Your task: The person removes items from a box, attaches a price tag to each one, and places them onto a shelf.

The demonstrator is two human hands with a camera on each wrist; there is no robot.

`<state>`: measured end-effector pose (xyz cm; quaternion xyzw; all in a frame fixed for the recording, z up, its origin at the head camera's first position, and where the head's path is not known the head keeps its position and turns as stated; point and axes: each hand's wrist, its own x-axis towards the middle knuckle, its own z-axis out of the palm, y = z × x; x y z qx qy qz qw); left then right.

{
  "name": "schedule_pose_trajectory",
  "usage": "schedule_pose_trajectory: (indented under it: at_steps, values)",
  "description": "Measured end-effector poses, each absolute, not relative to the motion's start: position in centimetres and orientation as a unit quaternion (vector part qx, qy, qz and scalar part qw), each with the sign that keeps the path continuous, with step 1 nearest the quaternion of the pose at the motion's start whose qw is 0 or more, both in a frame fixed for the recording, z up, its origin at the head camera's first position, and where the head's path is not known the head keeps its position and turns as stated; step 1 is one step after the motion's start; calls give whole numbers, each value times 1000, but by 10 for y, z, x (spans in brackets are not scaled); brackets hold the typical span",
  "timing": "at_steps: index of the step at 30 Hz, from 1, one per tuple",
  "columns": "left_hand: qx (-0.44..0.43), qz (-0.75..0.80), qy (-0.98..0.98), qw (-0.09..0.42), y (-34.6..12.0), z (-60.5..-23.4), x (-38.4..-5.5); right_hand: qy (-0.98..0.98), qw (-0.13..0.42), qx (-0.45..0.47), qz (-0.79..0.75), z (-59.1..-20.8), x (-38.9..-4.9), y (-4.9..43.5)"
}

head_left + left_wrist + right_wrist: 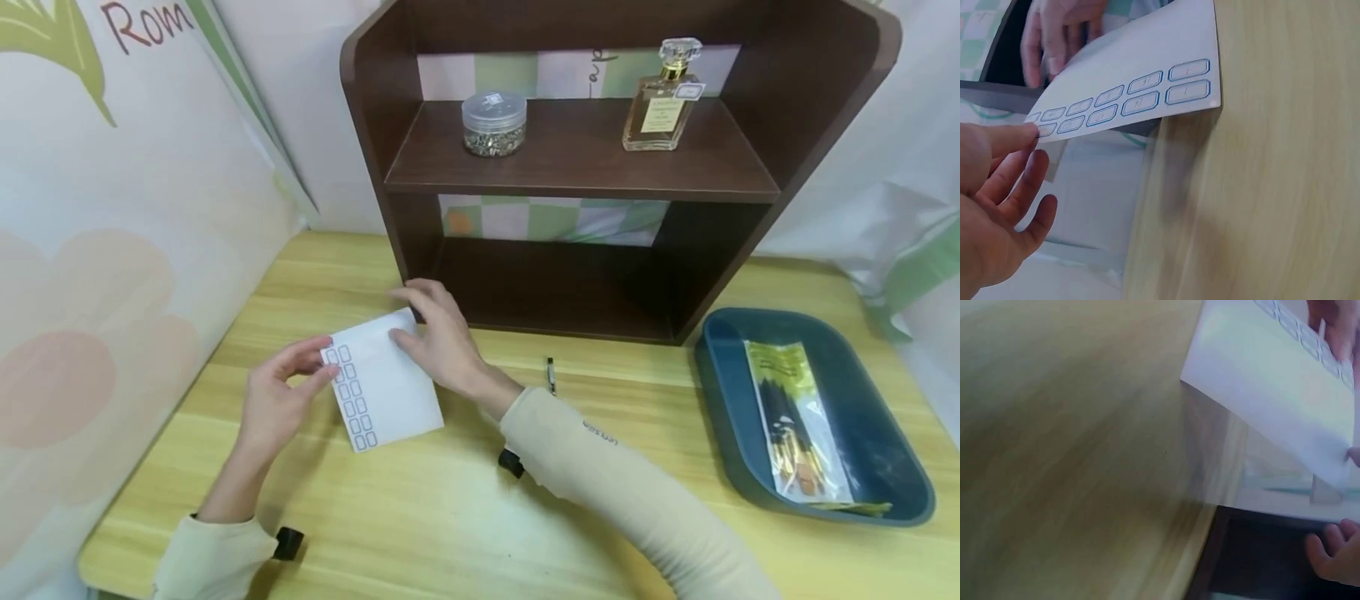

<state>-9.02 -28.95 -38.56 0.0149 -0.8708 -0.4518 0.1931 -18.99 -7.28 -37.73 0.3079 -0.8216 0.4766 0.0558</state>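
A white sheet of blue-framed label stickers (397, 392) is held up over the table, tilted, its two columns of labels along the left side. My left hand (281, 396) pinches its upper left edge between thumb and forefinger. In the left wrist view small marks show inside the labels (1142, 103). At the upper right corner is my right hand (446, 342), its thumb touching the sheet's face. The other right fingers (1329, 553) are spread away from the paper, loosely bent.
Behind the hands stands a dark brown shelf (585, 179). Its upper board bears a lidded clear jar (495, 125) and a perfume bottle (660, 108) with a small label. A pen (551, 375) lies before it. To the right, a blue bin (723, 425) contains packaged brushes (798, 425).
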Motion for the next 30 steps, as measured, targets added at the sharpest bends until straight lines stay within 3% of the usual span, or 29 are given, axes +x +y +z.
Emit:
schedule_pose_trajectory:
  at_steps: [5,14,22,27,30]
  values:
    - [25,-471,-856,212,-282,-381,-89,-830,110,408,363,-372,-181,-79]
    - [-29,-465,-850,246,-274,-378,-86,-817,103,461,332,-370,-180,-85]
    - [-154,-364,-863,315,-275,-376,-87,-807,18,450,382,-363,-184,-82]
    - [-174,-375,-849,329,-275,-377,-88,-800,-39,440,406,-360,-187,-81]
    - [-169,-381,-844,338,-274,-378,-87,-799,-35,445,403,-360,-186,-80]
